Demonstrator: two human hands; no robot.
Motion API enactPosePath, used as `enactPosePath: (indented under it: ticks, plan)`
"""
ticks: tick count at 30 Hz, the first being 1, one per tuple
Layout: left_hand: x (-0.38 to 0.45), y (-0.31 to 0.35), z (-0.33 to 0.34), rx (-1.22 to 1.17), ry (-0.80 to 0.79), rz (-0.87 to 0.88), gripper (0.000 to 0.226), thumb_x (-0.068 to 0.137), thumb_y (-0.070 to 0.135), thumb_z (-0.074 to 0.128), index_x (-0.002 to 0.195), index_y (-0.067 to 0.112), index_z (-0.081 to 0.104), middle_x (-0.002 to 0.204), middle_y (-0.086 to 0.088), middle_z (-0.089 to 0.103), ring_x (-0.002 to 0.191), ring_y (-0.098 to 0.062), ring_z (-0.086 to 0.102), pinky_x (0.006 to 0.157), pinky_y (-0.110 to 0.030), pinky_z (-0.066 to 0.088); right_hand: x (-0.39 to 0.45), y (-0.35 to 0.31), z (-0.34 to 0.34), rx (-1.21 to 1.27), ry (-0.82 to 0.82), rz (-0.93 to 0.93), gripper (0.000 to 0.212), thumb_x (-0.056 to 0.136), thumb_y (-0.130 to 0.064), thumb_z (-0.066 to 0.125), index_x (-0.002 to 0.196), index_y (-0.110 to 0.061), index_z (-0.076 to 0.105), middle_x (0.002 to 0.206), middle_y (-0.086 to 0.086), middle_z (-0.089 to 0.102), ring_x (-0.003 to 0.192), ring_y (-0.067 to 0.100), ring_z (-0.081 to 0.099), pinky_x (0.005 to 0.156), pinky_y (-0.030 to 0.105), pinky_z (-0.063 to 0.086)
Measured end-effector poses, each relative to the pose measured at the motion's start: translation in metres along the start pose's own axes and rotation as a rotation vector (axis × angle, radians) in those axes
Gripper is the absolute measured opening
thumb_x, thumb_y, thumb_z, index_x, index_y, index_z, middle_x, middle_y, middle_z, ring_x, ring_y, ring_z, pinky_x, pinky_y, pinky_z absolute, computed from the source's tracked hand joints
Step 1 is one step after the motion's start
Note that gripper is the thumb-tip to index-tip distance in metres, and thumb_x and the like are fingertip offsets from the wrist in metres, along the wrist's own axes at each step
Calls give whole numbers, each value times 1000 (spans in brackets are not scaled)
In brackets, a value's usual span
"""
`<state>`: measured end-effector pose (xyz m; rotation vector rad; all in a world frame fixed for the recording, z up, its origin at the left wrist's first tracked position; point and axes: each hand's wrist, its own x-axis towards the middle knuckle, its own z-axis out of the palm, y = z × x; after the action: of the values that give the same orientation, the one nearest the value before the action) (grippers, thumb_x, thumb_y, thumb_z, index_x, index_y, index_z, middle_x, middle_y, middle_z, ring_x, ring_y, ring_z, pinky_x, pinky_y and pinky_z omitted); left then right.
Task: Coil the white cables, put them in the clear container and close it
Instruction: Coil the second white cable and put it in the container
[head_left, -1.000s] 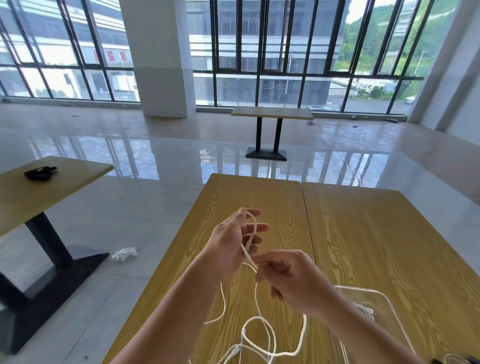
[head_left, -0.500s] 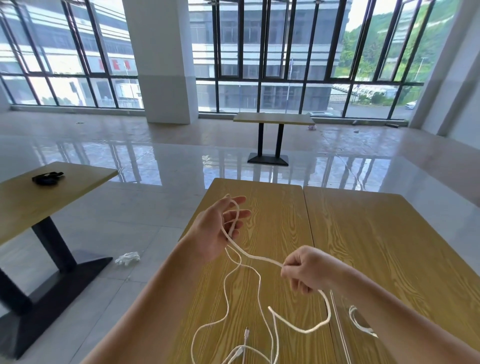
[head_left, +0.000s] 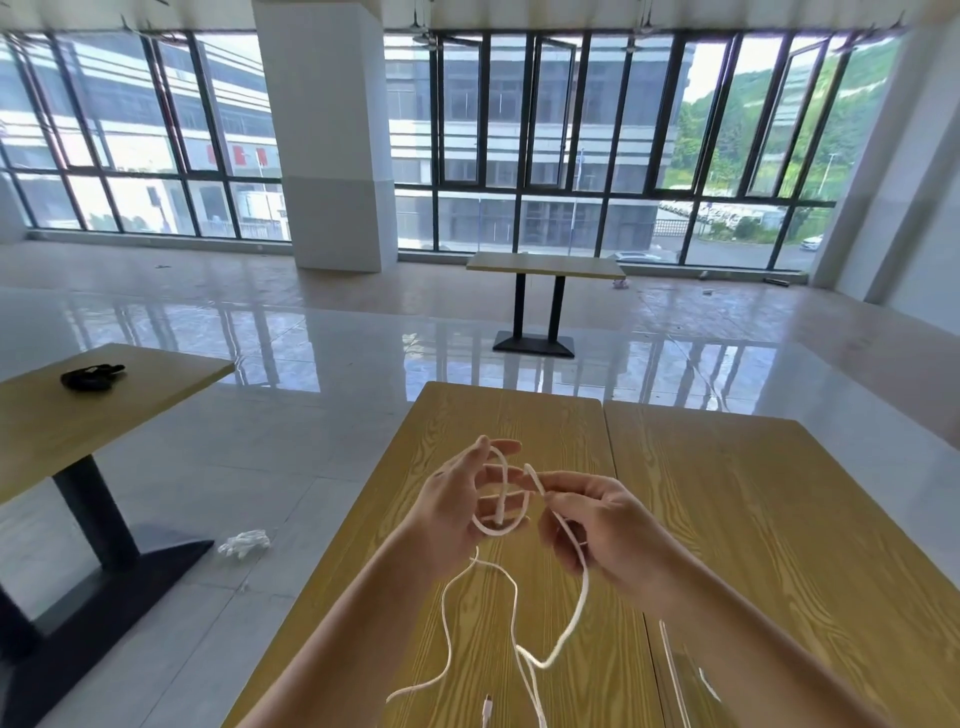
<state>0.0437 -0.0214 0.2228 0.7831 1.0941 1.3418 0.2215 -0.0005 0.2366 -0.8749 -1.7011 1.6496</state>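
A white cable (head_left: 501, 527) is looped around the fingers of my left hand (head_left: 457, 499), which is raised above the wooden table (head_left: 753, 519). My right hand (head_left: 602, 525) sits just to the right of it and pinches the same cable near the loop. From there the cable hangs down in loose bends to the table, and a plug end (head_left: 487, 707) lies near the bottom edge. The clear container (head_left: 675, 670) shows only as an edge at the lower right, mostly hidden behind my right forearm.
The table is two wooden tops joined side by side. Another wooden table (head_left: 130, 395) with a black object (head_left: 91, 376) stands to the left. A third table (head_left: 545, 265) stands far off by the windows. White scrap (head_left: 244, 543) lies on the tiled floor.
My right hand has moved up and left, back to my left hand, carrying the cable into another loop around the left fingers. The camera view has tilted upward.
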Motion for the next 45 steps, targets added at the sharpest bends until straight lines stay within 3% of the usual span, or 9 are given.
enactPosePath:
  ticks: [5,11,18,23,27,31,36,42,45]
  plan:
    - [-4,-2,12,11,-88,6,42,106,35,36,120,8,65,84,-17,69,73,-26,62,70,-38,48,3,2,3,-8,84,-67,27,102,-18,55,99,-30,79,65,4,67,44,13,51,40,24,42]
    - [-4,-7,19,23,-90,51,37,106,36,38,115,19,69,80,-11,69,68,-25,63,68,-41,50,2,1,11,40,221,-100,17,97,-19,65,83,-20,75,69,10,74,41,13,52,39,23,41]
    - [0,-9,25,216,-19,119,36,107,35,31,111,21,64,78,-8,63,71,-20,58,61,-34,47,-5,-3,21,-89,173,-178,45,99,-3,52,94,-37,81,62,-4,70,49,8,50,45,23,40]
    - [-1,-13,29,235,-49,112,50,106,50,26,115,10,54,76,-16,59,72,-28,52,73,-47,37,-2,0,22,-73,282,-196,12,92,-4,68,90,-12,76,68,5,75,53,13,66,49,23,51]
    - [-3,-12,29,303,-78,170,50,102,58,33,115,13,52,69,-8,57,65,-25,49,66,-43,37,1,3,22,-125,299,-209,17,89,-6,72,80,-19,78,64,8,73,52,17,65,46,26,53]
    - [0,-12,30,290,-79,206,38,106,42,31,107,10,52,58,-6,52,47,-23,47,50,-35,33,-1,3,24,-180,201,-203,24,94,-9,64,84,-23,81,64,6,71,55,16,63,49,28,52]
    - [8,-3,20,202,60,200,41,107,40,31,93,17,61,77,-6,64,67,-22,58,62,-37,47,-7,3,20,-92,97,-112,23,98,-9,60,97,-20,81,74,7,74,56,17,63,51,28,54]
    - [21,29,3,-76,203,124,40,104,44,39,92,15,63,72,-7,70,56,-17,60,46,-30,47,-20,15,-4,-316,-255,140,21,96,-31,64,113,-32,76,81,0,78,60,11,66,60,26,57]
    - [25,42,-4,-121,232,130,40,102,47,42,90,17,66,79,-10,71,61,-20,61,51,-33,47,-17,17,-20,-389,-352,282,25,97,-29,63,119,-26,74,85,2,78,61,11,67,63,25,57]
